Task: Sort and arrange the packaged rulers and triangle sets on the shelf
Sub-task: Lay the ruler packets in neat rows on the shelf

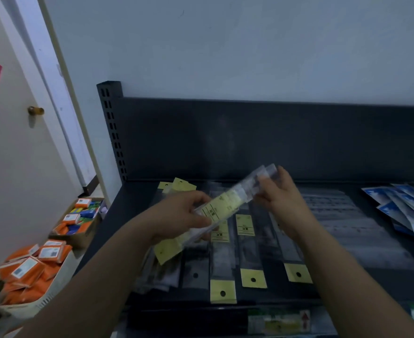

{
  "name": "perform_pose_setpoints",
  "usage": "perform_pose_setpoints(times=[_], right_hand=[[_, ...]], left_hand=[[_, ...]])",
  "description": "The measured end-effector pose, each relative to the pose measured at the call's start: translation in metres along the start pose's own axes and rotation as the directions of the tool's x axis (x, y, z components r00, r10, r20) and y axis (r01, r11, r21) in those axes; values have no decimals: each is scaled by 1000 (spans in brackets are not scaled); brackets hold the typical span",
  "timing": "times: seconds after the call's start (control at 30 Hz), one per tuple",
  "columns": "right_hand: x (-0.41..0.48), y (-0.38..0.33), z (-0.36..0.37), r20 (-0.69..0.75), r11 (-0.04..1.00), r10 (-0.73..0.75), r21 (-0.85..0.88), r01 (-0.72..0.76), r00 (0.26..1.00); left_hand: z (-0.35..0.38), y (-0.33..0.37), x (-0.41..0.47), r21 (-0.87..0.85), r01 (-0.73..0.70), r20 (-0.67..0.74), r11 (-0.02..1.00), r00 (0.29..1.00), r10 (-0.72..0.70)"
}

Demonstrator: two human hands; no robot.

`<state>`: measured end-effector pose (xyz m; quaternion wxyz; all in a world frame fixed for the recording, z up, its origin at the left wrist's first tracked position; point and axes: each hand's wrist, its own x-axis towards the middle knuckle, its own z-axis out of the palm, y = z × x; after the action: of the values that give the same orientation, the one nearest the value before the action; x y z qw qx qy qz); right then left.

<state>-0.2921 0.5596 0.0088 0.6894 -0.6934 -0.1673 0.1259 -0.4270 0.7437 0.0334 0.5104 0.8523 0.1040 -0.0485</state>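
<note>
Left hand (pixel 180 217) and right hand (pixel 280 197) clasped on clear-sleeved rulers (pixel 225 206) — yellow label, yellow hang tab

- There is one camera, worn on the person's head. It is right up against the dark shelf (pixel 250 142), looking forward and down onto it.
- It sits close. The left hand (pixel 176 215), the right hand (pixel 281 198) and the packaged rulers (pixel 225 203) they hold fill mid-frame, and the forearms run off the bottom edge.
- The wide lens also catches the wall (pixel 225 45) above and a door (pixel 18 167) at far left.
</note>
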Motion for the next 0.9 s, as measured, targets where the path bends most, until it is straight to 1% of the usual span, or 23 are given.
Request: perform_pose_setpoints(times=[0.1, 0.2, 0.23, 0.27, 0.3, 0.33, 0.37, 0.4, 0.43, 0.47, 0.57, 0.6, 0.67, 0.7, 0.8, 0.9], right_hand=[[0, -9, 1, 36, 1000, 11, 19, -12, 999], [-1, -15, -4, 92, 996, 80, 19, -82, 993], [0, -18, -7, 94, 994, 97, 44, -102, 991], [1, -20, -10, 81, 990, 106, 87, -113, 991], [4, -21, -14, 50, 981, 114, 153, -121, 992], [6, -22, -19, 7, 966, 125, 229, -123, 992], [8, -22, -23, -36, 944, 140, 306, -122, 990], [10, -21, -26, -69, 921, 155, 372, -119, 985], [10, -20, -28, -84, 897, 172, 426, -121, 981], [9, -18, -28, -83, 876, 188, 465, -129, 979], [4, -11, -15, -25, 822, 239, 538, -188, 971], [2, -9, -9, 0, 807, 253, 552, -211, 968], [-5, -6, 3, 45, 793, 270, 556, -249, 962], [-8, -4, 7, 64, 797, 274, 543, -264, 960], [-16, 0, 8, 104, 852, 265, 441, -284, 959], [-19, 2, 2, 111, 939, 203, 261, -225, 973]], left_hand=[[6, -1, -2, 23, -45, 68, 999, 997, 44], [5, -2, -3, 37, -72, 43, 997, 997, 70], [1, -2, -3, 73, -87, 10, 994, 996, 86], [-4, -1, -3, 119, -91, -55, 989, 994, 98], [-11, 0, -3, 157, -83, -146, 984, 984, 107], [-18, 1, -4, 138, -75, -261, 988, 959, 109], [-23, -2, -3, 14, -92, -366, 996, 926, 90], [-25, -3, -3, -180, -138, -434, 974, 900, 47], [-24, -5, -1, -357, -191, -463, 914, 886, 4], [-19, -5, 1, -456, -232, -474, 859, 880, -14], [16, -3, 15, -505, -274, -438, 818, 898, 30], [29, -1, 20, -561, -282, -438, 779, 899, 10], [45, 2, 29, -658, -313, -466, 685, 883, -44], [49, 4, 32, -671, -328, -491, 665, 868, -68], [48, 5, 35, -652, -353, -547, 671, 832, -95], [41, 3, 30, -630, -375, -581, 680, 809, -92]])
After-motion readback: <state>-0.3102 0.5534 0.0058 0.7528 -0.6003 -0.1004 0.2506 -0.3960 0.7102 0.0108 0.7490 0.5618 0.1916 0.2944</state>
